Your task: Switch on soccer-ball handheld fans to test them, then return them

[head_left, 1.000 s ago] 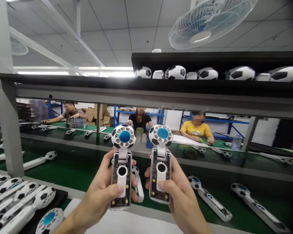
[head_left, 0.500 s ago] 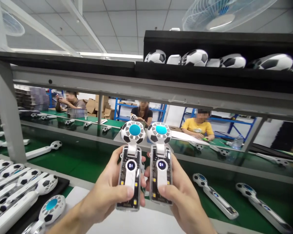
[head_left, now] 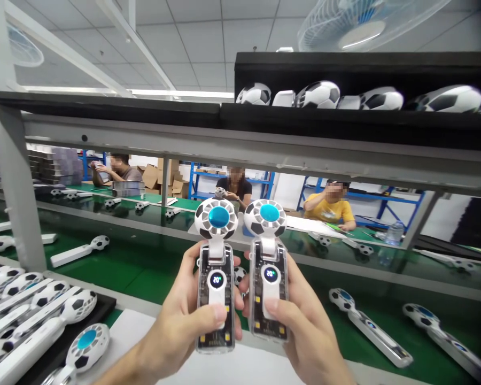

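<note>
Two handheld fans with soccer-ball-patterned heads are held upright side by side in front of the person, above the near edge of the counter (head_left: 128,331). The left hand (head_left: 180,326) is wrapped around the left fan (head_left: 216,278), with the thumb pressed on the white strip below its round display. The right hand (head_left: 304,331) grips the right fan (head_left: 268,272) the same way, thumb on its white strip. Both displays are lit and read 20. The two fan heads have blue centres and nearly touch.

Behind them runs a green conveyor belt (head_left: 144,267) carrying more fans, laid flat and well apart. A black tray (head_left: 100,307) at the lower left holds a row of white fans lying close together. An overhead shelf (head_left: 364,117) bears soccer-ball-shaped parts. Across the belt, three other people sit at a far counter.
</note>
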A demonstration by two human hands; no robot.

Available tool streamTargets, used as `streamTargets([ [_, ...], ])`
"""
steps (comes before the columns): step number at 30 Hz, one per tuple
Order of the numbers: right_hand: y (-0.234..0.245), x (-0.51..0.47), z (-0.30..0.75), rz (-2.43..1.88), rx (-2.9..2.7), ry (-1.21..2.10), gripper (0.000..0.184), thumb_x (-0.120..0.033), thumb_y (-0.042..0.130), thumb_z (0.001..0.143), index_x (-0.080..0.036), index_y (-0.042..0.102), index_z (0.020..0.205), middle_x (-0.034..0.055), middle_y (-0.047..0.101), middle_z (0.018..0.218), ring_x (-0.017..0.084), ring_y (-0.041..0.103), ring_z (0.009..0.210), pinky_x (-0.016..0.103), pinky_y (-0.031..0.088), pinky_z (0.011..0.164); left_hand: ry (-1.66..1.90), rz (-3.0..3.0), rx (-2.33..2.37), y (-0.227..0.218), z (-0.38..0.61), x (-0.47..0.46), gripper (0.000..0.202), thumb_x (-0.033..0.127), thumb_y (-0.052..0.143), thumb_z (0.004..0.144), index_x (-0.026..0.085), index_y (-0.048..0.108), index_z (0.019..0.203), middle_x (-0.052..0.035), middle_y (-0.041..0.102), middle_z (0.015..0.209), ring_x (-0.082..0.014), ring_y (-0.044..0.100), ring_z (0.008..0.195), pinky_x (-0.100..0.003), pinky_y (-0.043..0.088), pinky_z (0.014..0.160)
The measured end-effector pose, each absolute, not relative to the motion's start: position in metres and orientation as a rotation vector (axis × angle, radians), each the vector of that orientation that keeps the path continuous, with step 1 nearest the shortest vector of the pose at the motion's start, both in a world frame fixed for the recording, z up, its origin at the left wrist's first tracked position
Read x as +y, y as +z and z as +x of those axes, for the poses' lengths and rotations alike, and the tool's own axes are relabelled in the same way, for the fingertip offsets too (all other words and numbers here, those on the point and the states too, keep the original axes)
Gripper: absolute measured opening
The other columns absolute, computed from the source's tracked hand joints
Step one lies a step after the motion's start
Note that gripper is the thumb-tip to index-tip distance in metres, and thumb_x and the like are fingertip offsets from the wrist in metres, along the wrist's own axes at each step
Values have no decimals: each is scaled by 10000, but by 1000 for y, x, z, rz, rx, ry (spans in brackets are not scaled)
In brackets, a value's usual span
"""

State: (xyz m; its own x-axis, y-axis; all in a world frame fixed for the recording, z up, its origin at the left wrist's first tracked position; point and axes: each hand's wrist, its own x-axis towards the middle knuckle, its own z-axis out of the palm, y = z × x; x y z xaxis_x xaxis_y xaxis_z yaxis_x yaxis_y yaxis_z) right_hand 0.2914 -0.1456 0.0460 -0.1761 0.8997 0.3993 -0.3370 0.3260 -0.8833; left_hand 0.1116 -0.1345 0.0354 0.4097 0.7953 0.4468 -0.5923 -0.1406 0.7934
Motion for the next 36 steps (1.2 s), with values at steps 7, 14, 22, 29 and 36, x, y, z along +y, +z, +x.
streamTargets([
  [7,49,-148,291,-617,-1346,1170,776,-313,664,848,-231,249,1498,64,686,960,224,625,799,304,504,654,1202,1199,214,35,111,-135,618,250,714,820,279,354,1322,-35,676,870,-180,676,666,-305,523,638],
  [14,47,-148,289,-611,-1298,1194,763,-304,683,838,-255,293,1492,63,687,957,258,640,867,332,525,670,1190,1203,209,35,112,-134,608,262,712,825,286,355,1316,-38,673,894,-179,674,680,-310,524,646],
  [22,48,-153,286,-708,-1235,1095,829,-390,732,809,-269,293,1502,81,686,1016,267,640,845,375,533,715,1245,1244,241,37,111,-136,500,329,722,814,260,449,1227,-17,666,792,-153,634,613,-284,504,595],
  [29,49,-156,281,-718,-1197,998,844,-369,757,808,-285,285,1503,98,687,1079,260,657,854,390,546,753,1720,1152,776,38,111,-126,487,392,802,715,217,554,1095,-20,680,820,-164,630,607,-250,495,508],
  [36,51,-154,284,-722,-1104,976,760,-330,800,735,-294,433,1399,93,709,1030,273,657,845,369,536,690,1964,1298,1049,38,90,-113,238,325,819,673,173,655,753,-42,684,749,-214,654,728,-278,512,642],
])
